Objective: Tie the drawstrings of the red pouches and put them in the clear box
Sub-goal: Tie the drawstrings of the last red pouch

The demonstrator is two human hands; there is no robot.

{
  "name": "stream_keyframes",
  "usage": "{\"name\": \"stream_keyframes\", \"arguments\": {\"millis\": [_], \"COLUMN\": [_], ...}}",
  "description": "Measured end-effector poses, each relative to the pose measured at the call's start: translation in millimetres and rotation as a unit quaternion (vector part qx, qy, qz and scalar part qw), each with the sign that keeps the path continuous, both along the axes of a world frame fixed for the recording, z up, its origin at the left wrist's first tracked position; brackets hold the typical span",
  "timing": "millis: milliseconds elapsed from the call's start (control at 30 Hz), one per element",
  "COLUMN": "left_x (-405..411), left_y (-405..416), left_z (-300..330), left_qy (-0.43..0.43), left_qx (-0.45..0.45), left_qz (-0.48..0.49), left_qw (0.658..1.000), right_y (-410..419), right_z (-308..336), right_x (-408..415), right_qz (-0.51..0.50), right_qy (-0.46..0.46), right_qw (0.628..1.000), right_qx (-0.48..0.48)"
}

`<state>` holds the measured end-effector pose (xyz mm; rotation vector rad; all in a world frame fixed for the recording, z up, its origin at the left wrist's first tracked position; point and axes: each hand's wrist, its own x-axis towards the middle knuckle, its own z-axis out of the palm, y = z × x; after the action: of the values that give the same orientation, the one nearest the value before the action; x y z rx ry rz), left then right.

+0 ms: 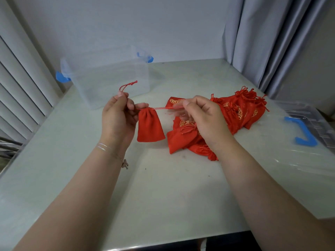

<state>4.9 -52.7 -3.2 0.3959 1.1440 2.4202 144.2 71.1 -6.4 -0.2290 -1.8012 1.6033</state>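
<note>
A red pouch is held between the hands above the pale tabletop, its gathered mouth up and its long axis hanging downward. One drawstring end is pinched by the left hand, the other by the right hand, the cord stretched sideways. A pile of pouches lies behind the right hand; the clear box stands beyond the left hand, near grey curtains.
</note>
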Motion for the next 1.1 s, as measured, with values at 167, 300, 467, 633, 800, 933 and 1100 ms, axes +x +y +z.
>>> {"name": "stream_keyframes", "arguments": {"millis": [167, 300, 467, 633, 800, 933, 1100], "left_x": [14.1, 23.6, 32.5, 36.0, 36.4, 37.0, 34.1], "left_y": [3.5, 2.7, -0.4, -4.5, -6.1, -3.1, -2.8], "left_z": [1.3, -0.1, 1.0, 5.5, 5.1, 3.9, 4.8], "left_qy": [0.052, 0.199, 0.293, 0.325, 0.417, 0.374, 0.347], "left_qx": [-0.074, -0.207, -0.31, -0.323, -0.37, -0.371, -0.369], "left_qz": [-0.045, -0.118, -0.202, -0.263, -0.299, -0.275, -0.243], "left_qw": [0.995, 0.951, 0.882, 0.849, 0.774, 0.804, 0.827], "right_y": [-9.3, -10.4, -10.3, -7.6, -5.1, -5.8, -2.7], "right_z": [1.9, 0.6, -0.8, -3.0, -5.2, -3.3, -2.5], "right_x": [-3.6, -2.2, -1.6, -2.0, -2.8, -3.4, -1.7], "right_qz": [0.101, 0.059, -0.059, -0.114, -0.127, -0.114, -0.042], "right_qy": [0.101, 0.091, 0.019, -0.016, -0.035, -0.06, -0.125], "right_qw": [0.976, 0.987, 0.997, 0.99, 0.984, 0.989, 0.989], "right_qx": [-0.162, -0.12, 0.052, 0.086, 0.118, 0.075, 0.06]}}
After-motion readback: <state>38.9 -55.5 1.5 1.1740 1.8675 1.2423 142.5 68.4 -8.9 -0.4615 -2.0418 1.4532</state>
